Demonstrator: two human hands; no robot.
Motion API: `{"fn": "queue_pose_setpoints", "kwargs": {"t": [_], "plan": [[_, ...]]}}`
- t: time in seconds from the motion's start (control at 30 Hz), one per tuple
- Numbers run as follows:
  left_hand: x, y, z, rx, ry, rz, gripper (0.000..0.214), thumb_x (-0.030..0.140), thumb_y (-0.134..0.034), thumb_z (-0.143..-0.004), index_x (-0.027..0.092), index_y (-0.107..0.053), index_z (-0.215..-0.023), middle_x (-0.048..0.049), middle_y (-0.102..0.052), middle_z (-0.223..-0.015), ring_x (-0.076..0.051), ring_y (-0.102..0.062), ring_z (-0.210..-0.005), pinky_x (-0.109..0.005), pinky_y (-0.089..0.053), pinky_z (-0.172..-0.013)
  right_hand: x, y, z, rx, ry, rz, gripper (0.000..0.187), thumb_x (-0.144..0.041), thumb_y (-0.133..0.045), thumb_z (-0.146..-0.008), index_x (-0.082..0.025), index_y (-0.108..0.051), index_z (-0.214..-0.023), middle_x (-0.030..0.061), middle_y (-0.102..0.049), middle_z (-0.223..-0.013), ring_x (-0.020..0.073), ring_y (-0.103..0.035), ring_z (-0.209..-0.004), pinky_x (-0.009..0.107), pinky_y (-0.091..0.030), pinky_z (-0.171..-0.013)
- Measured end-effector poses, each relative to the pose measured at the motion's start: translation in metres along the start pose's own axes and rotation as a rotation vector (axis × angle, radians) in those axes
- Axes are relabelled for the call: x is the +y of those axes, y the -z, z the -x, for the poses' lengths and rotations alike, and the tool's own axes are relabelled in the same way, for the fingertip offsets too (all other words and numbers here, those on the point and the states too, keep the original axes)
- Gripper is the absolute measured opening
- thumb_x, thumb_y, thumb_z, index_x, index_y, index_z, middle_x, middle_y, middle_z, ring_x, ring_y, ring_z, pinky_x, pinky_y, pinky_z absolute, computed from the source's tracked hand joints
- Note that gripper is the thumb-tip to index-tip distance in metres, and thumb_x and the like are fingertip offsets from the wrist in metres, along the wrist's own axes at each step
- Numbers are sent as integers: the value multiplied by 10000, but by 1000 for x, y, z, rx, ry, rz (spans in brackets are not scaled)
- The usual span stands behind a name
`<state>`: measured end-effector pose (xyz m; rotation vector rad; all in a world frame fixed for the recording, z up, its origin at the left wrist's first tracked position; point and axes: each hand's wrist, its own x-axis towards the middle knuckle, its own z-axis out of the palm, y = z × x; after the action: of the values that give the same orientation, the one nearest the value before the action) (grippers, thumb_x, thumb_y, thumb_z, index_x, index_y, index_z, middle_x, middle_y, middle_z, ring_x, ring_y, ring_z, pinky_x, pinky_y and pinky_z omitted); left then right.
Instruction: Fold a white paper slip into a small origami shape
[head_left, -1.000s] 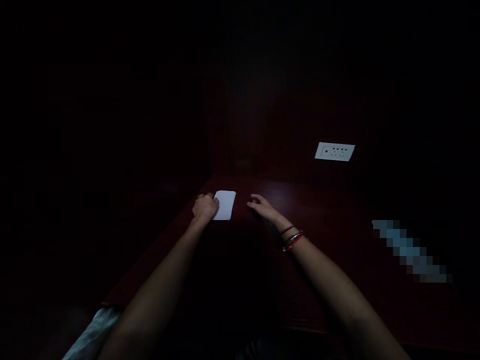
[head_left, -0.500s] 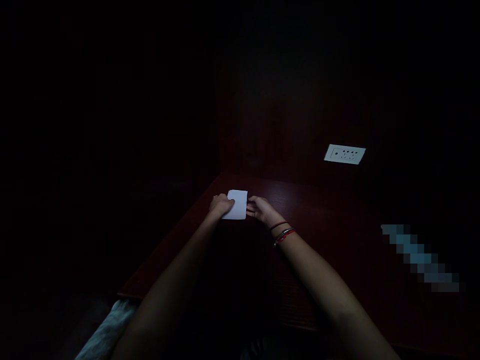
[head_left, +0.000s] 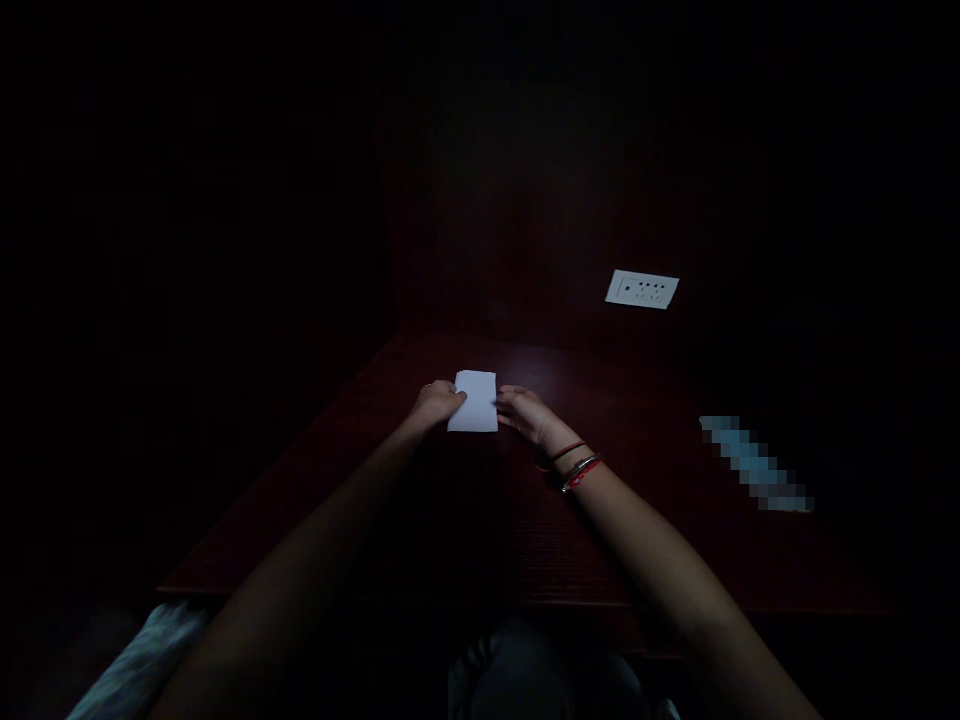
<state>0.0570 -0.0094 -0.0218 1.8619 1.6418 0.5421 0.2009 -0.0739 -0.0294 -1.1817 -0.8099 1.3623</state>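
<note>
Between both hands [head_left: 436,402] [head_left: 526,414], white paper [head_left: 478,405]

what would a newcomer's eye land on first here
Probably the bright white rectangular paper stack just below the picture's centre, between the left hand, its thumb over the left edge, and the right hand at the right edge. Next, likely the white rectangular socket plate on the dark wall, up and to the right, then the red and silver bracelets on the right wrist.

We see a dark red table [head_left: 570,560], its wood grain showing near the front edge. White sheets [head_left: 478,400] rest toward its far middle; a blurred bluish strip [head_left: 754,465] lies at right.
</note>
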Motion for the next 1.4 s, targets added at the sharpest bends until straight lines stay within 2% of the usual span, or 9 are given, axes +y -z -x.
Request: {"fn": "queue_pose_setpoints", "kwargs": {"t": [0.2, 0.37, 0.57, 0.73, 0.93, 1.2, 1.4], "plan": [[10, -23, 10, -98, -32, 236, 201, 242, -465, -685, 140, -566, -826, -64, -600, -863, -140, -558, -752, -174, -429, -568, -3, 31, 12, 64, 3, 0, 248, -112, -498, -598, -208, -446, -821, -31, -538, -726, 79, -519, -678, 235, -424, -640], [26, -46, 26, -154, -86, 392, 175, 187, -456, -694, 126, -558, -822, -53, -600, -862, -110, -559, -739, -149, -433, -575, -10, 64, 29, 60, 9, -20, 267, -119, -524, -606, -199, -453, -851, -9, -555, -739, 91, -534, -682, 240, -440, -633], [50, -75, 38, -115, -101, 468, 181, 148, -511, -644, 126, -577, -812, -45, -618, -777, -140, -562, -721, -194, -434, -606, -17, 100, 48, 62, 42, -33, 258, -128, -534, -623, -190, -465, -864, 13, -572, -782, 101, -553, -711, 246, -454, -656], [66, -89, 40, -92, -132, 510, 159, 128, -525, -620, 129, -586, -767, -45, -624, -735, -160, -564, -726, -227, -437, -625, -21, 120, 51, 69, 66, -49, 231, -129, -530, -631, -184, -476, -848, 27, -573, -798, 115, -560, -718, 275, -462, -665], [69, -93, 44, -87, -157, 544, 162, 125, -498, -638, 133, -583, -775, -47, -625, -735, -166, -568, -729, -249, -444, -635, -20, 127, 48, 69, 89, -105, 139, -157, -521, -649, -183, -477, -778, 10, -559, -756, 118, -568, -686, 300, -465, -680], [68, -93, 46, -113, -181, 576, 179, 87, -458, -648, 130, -575, -777, -40, -622, -740, -149, -568, -730, -243, -448, -645, -22, 121, 51, 66, 88, -124, 47, -153, -494, -660, -178, -499, -700, 18, -562, -756, 125, -552, -726, 283, -463, -707], [68, -96, 44, -121, -190, 585, 188, 86, -435, -651, 114, -561, -787, -45, -609, -733, -138, -561, -710, -244, -442, -642, -21, 120, 51, 76, 104, -97, 55, -132, -491, -653, -178, -501, -682, 6, -558, -782, 106, -541, -752, 260, -457, -719]]}}
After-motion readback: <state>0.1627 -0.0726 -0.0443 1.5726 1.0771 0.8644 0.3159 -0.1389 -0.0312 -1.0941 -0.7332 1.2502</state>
